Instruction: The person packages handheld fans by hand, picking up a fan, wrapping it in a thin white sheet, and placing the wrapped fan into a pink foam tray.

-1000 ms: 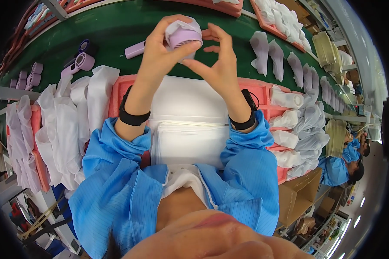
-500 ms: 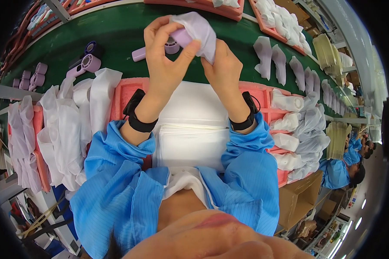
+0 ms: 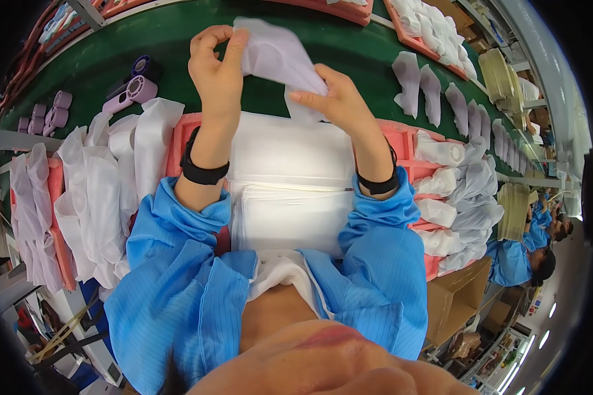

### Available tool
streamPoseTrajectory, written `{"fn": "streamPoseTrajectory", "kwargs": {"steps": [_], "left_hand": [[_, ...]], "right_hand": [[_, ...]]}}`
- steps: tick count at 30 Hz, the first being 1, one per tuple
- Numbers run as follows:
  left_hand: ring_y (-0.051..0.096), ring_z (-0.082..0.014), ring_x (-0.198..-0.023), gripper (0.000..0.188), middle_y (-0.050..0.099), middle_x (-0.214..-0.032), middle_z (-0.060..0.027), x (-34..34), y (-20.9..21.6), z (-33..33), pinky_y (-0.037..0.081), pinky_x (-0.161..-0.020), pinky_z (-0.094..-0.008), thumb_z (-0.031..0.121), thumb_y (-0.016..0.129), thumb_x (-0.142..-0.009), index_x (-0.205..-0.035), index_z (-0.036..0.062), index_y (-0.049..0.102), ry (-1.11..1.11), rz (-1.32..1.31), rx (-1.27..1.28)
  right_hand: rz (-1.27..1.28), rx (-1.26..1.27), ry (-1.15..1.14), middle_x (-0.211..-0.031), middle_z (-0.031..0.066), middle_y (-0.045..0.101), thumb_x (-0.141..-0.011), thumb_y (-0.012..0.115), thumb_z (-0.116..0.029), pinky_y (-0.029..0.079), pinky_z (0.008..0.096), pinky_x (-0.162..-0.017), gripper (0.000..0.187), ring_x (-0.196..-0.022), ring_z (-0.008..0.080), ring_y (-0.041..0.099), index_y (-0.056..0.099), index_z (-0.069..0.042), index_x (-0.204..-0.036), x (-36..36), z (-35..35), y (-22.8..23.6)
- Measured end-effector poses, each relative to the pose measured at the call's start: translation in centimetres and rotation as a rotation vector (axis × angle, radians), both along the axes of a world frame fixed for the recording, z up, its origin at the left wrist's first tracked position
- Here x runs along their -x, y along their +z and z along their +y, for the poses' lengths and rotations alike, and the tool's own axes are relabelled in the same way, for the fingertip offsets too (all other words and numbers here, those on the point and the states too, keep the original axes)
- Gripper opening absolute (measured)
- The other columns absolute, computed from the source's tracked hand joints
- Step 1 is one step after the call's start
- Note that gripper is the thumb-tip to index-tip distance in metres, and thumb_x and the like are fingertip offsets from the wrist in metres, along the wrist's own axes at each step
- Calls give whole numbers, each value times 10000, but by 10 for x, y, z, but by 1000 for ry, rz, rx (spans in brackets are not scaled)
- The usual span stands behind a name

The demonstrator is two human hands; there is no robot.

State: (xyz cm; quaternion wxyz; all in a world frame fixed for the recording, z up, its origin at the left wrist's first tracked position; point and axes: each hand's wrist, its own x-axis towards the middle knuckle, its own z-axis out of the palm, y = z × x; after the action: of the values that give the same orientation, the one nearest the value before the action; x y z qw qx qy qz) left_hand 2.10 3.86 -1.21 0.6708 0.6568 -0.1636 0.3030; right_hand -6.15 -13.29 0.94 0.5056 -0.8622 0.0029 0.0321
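Over the green belt my hands hold a lilac round-headed handheld device in a thin white translucent bag [image 3: 270,51]. My left hand [image 3: 216,72] pinches the bag's upper left corner between thumb and fingers. My right hand [image 3: 341,99] is closed around the lower right part, its thumb lying across the bag. The bag hides most of the device's shape. Below my hands, a stack of white bags or sheets [image 3: 291,220] lies in front of my chest.
Bare lilac devices [image 3: 137,91] lie on the green belt [image 3: 171,49] at the left. Bagged ones [image 3: 407,79] stand in a row at the right. Pink trays [image 3: 186,141] with wrapped pieces flank the stack. An open cardboard box [image 3: 458,299] is at lower right.
My left hand has moved left and my right hand slightly right and down. The bag is now stretched out between them, covering the device. The bagged row has shifted slightly right.
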Motion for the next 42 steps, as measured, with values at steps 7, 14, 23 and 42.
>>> {"fn": "streamPoseTrajectory", "kwargs": {"steps": [7,14,23,42], "left_hand": [[612,-222,-856,163,623,-873,-75,38,-22,-41,468,-683,-317,196,735,-742,-806,72,650,-436,260,-574],[595,-252,-819,310,575,-850,-72,98,-53,-65,470,-683,-368,309,766,-710,-854,88,603,-619,195,-984],[590,-245,-814,373,584,-838,-84,110,-75,-76,481,-687,-334,326,776,-671,-880,49,639,-491,-24,-966],[578,-265,-794,260,571,-855,-94,112,-69,-74,485,-694,-361,288,733,-734,-873,84,652,-472,-58,-948]], "right_hand": [[-218,52,-399,-836,126,646,-756,758,-258,494,329,-653,438,-722,211,616,570,10,-1047,-51,-82,-74],[-597,1065,-580,-1274,204,537,-755,746,-270,497,355,-820,585,-1101,321,570,528,-22,-1238,-62,-71,-90],[-314,18,-28,-1178,158,554,-720,794,-343,463,343,-907,764,-1058,269,567,460,-24,-1329,-84,-28,-128],[-688,228,-239,-957,104,630,-634,782,-201,514,310,-759,547,-826,201,637,567,-14,-1100,-46,-23,-55]]}}
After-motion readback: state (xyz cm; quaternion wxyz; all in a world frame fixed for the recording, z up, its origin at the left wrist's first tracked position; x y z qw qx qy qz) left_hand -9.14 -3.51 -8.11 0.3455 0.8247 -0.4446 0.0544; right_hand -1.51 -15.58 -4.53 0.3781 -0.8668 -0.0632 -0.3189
